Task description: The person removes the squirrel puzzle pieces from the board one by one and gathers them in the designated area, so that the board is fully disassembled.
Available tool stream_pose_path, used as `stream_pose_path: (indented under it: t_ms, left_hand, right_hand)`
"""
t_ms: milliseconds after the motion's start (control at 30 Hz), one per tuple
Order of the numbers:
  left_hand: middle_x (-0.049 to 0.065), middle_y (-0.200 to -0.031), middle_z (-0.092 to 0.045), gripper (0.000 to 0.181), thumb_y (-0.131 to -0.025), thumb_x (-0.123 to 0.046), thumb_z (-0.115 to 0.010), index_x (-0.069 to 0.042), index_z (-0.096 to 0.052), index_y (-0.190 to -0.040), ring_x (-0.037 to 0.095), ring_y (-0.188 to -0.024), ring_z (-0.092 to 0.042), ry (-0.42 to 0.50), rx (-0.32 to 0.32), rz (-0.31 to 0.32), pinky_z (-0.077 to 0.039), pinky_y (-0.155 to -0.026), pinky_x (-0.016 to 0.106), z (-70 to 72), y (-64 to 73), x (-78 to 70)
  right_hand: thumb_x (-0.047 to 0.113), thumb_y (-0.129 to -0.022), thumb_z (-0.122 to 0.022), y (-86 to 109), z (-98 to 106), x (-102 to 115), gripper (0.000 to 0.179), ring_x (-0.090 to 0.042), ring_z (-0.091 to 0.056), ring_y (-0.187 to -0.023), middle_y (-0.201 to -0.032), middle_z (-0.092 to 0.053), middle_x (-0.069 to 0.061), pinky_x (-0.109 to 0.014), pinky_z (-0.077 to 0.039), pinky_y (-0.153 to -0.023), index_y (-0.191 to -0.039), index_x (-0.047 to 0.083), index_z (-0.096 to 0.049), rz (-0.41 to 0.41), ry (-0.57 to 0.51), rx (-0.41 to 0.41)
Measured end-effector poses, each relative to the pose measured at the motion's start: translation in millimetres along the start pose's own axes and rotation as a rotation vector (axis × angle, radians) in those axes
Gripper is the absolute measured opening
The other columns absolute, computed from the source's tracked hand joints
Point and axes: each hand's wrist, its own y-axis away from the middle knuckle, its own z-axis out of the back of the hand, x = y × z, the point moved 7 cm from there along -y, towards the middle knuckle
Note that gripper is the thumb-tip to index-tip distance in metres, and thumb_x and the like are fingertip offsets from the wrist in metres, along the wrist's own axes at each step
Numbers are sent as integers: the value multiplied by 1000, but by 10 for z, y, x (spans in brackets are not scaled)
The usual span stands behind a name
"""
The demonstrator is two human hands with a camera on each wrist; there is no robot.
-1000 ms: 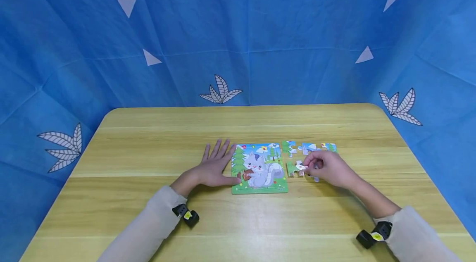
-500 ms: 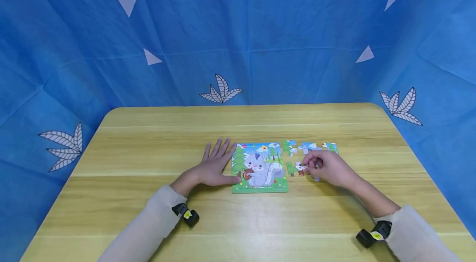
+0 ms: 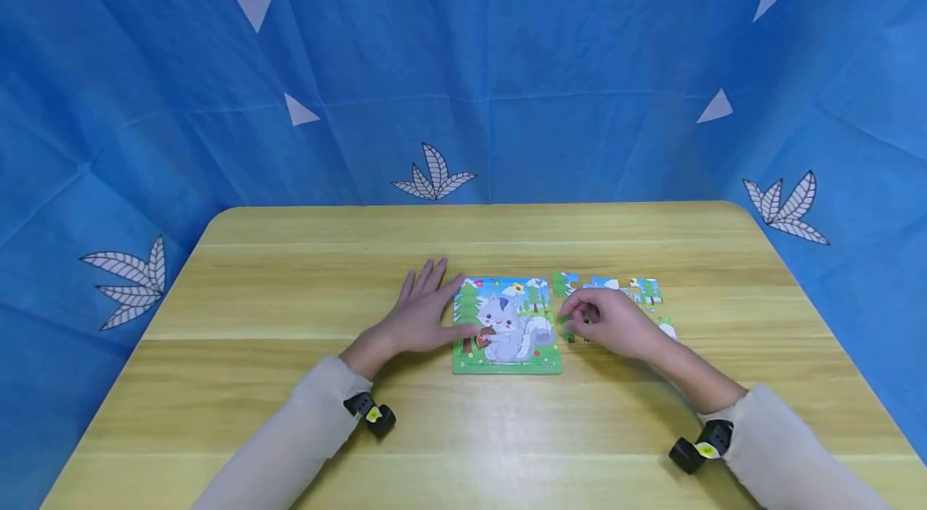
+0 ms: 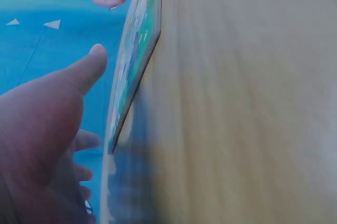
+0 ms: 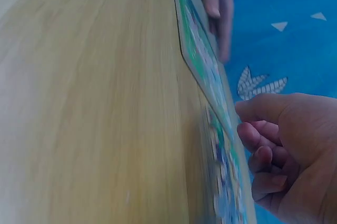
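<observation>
A squirrel board (image 3: 517,369) is laid on the table (image 3: 463,438). At its left, the left hand (image 3: 420,317) is held spread; at its right, over pieces (image 3: 649,291), the right hand (image 3: 608,321) is curled, any pinch untellable.

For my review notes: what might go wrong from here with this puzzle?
1. The right hand is low over closely laid puzzle pieces, so it could knock some out of place.
2. It also hides several of them from the head view, so a misplaced one might be missed.
3. The left hand reaches over the left edge of the squirrel board; pressing or brushing there might shift it.
</observation>
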Motion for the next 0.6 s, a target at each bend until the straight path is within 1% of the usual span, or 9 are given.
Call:
stream_pose_path:
  t_ms: [67,133,267,333,467,600]
  left_hand:
    - [21,-169,-4,93,-93,-62,-63,-10,-29,-162,39,-156,4,-4,-23,-26,3,-122,60,7,-53,-75]
    - [20,-170,-4,94,-93,-61,-63,-9,-28,-162,38,-156,3,-13,-16,-60,2,-123,59,-14,-104,-156]
    - [18,-170,-3,95,-95,-59,-61,-8,-20,-163,37,-156,4,-11,57,-128,3,-123,58,-106,-177,-303]
    - [17,-170,-2,96,-96,-60,-59,-8,-17,-164,37,-156,6,-12,94,-152,5,-122,59,-158,-200,-350]
    - [15,-170,0,98,-96,-62,-58,-9,-11,-164,37,-155,9,-35,142,-164,8,-121,60,-248,-218,-391]
    - [13,-171,3,99,-96,-62,-57,-10,-8,-165,36,-155,12,-51,160,-154,10,-120,60,-283,-215,-399]
  right_hand:
    - [3,-90,-74,-37,-50,57,9,-8,-43,-61,-76,-57,6,-23,-39,-57,-96,10,-72,4,-1,17]
    - [5,-91,-74,-80,-109,115,8,-8,-44,-61,-76,-57,7,-24,-40,-58,-97,10,-73,12,2,36]
    - [7,-91,-75,-161,-210,225,8,-9,-46,-62,-77,-59,7,-25,-41,-59,-98,10,-74,35,4,70]
    - [8,-91,-75,-193,-261,256,9,-9,-47,-63,-78,-59,7,-25,-42,-60,-99,10,-74,43,7,92]
    - [10,-89,-77,-221,-328,275,12,-10,-50,-64,-79,-61,7,-25,-44,-60,-101,9,-74,53,13,119]
    - [9,-88,-77,-234,-346,257,12,-9,-50,-64,-79,-61,7,-25,-44,-60,-99,10,-72,52,25,117]
